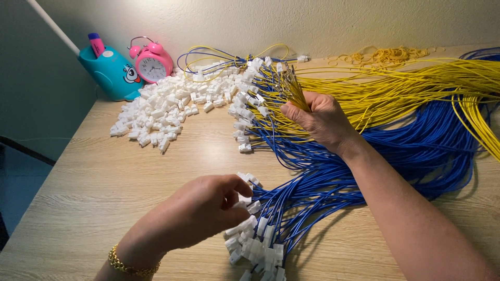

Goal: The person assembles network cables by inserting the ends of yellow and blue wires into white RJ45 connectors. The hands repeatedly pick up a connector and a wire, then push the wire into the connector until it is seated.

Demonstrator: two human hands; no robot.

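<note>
- Looking down from the head camera, I see the left hand [200, 211] nearest, a gold chain bracelet [127, 266] on its wrist, resting over the pale wooden tabletop [99, 177].
- Its fingers [237, 188] are curled closed and pinch a small white plastic connector [251, 180] at the top of a cluster of white connectors fitted on blue wire ends [258, 244], which lies on the table just below and to the right of that hand.
- I cannot quite tell whether the hand grips one connector or two, since the thumb covers that spot.
- From that cluster a thick bundle of blue insulated wires [416, 151] runs right, under the right forearm.
- Further up, the right hand [323, 122] is closed around a bunch of yellow insulated wires [406, 88], its fingers clamped on their bare metal-tipped ends [291, 83], which stick up out of the fist.
- Just left of that fist lies a row of finished blue-and-yellow wires with white plugs [245, 112].
- Beyond, a loose heap of white plastic housings [161, 112] spreads over the table.
- Against the wall stand a teal plastic pen holder [110, 73] and a pink twin-bell alarm clock [152, 63], touching each other.
- At the far right edge sits a pile of yellow rubber bands [388, 54].
</note>
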